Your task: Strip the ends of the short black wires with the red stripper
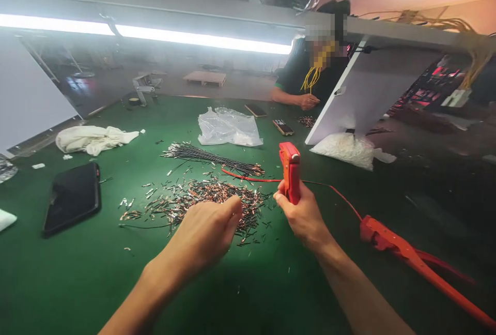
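My right hand point(304, 216) is wrapped round a red wire stripper point(290, 167) that stands upright, its head above my fist. To its left, my left hand point(207, 226) is closed with the thumb pressed against the fingers; what it holds, if anything, is hidden. Behind and around that hand spreads a heap of short cut wire ends point(217, 193), black with copper tips. Just beyond the heap lies a bundle of black wires point(213, 158) with metal terminals at the left end and copper-coloured right ends. A thin red wire point(256, 179) passes behind the stripper.
Red-handled pliers point(391, 242) rest on the right of the green table mat point(248, 293). A black phone point(73, 198) and white cloth point(95, 140) lie left. Farther back are a clear plastic bag point(228, 127), two phones, a white-filled bag point(344, 149) and a person point(296, 74) holding yellow wires.
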{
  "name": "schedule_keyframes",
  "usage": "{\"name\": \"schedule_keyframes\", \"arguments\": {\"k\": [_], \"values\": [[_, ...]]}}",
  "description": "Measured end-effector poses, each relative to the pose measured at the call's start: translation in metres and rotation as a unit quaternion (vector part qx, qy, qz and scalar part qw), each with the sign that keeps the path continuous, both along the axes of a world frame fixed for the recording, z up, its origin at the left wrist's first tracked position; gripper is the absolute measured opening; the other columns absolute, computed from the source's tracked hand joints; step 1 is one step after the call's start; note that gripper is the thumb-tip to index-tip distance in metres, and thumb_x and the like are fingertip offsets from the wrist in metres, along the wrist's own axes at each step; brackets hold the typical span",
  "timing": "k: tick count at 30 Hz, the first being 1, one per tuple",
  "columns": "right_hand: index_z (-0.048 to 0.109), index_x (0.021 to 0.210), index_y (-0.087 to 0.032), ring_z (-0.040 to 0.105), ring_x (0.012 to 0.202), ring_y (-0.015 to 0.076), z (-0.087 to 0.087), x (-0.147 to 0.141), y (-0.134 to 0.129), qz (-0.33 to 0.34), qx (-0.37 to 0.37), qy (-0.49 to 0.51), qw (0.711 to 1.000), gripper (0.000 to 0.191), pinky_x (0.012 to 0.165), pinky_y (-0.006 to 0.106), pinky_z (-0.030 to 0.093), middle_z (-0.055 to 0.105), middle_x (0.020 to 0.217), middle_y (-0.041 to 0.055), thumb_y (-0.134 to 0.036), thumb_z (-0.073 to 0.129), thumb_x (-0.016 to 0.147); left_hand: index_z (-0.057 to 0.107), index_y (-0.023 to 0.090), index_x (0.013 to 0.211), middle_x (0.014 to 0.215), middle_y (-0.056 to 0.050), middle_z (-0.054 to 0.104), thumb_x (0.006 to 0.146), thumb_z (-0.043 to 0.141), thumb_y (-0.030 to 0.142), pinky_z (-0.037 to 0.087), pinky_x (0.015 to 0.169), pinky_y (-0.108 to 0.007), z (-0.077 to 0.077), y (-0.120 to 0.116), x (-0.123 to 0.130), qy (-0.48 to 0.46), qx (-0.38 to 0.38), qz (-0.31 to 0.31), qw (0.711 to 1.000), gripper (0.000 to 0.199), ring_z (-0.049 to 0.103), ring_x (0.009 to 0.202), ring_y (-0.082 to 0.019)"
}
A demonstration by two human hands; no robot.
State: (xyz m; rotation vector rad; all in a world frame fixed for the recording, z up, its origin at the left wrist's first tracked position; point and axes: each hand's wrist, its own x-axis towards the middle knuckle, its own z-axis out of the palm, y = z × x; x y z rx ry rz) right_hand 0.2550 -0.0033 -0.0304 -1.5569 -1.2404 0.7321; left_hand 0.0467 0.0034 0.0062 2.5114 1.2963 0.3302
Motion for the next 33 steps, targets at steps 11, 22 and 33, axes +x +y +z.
{"name": "schedule_keyframes", "arguments": {"k": [11,22,33], "values": [[0.060,0.090,-0.015,0.058,0.064,0.0168,0.025,-0.010,-0.002,0.217,-0.186,0.344,0.894,0.025,0.064,0.032,0.050,0.064,0.076,0.0063,-0.021,0.053,0.067,0.058,0.020,0.091,0.054,0.007,0.044,0.094,0.042,0.026,0.030,0.050,-0.023,-0.002,0.016,0.026,-0.232,0.035,0.110,0.966,0.017,0.040,0.047,-0.010],[0.060,0.123,-0.023,0.068,0.094,0.0267,0.018,-0.015,-0.008,0.223,-0.090,0.507,0.828,0.073,0.064,0.032,0.051,0.074,0.107,0.0062,-0.006,0.046,0.053,0.048,0.022,0.106,0.084,-0.005,0.072,0.091,0.051,0.028,0.045,0.063,-0.028,-0.031,-0.008,0.047,-0.107,-0.117,0.064,0.985,0.016,0.070,0.074,-0.023],[0.067,0.110,-0.020,0.061,0.115,0.0264,0.005,-0.036,-0.024,0.182,-0.026,0.543,0.819,0.054,0.099,0.040,0.044,0.075,0.107,0.0052,-0.003,0.052,0.060,0.042,0.020,0.107,0.080,-0.010,0.071,0.097,0.023,0.019,0.044,0.058,-0.028,-0.044,-0.015,0.057,-0.101,-0.118,0.096,0.983,0.021,0.072,0.070,-0.024]]}}
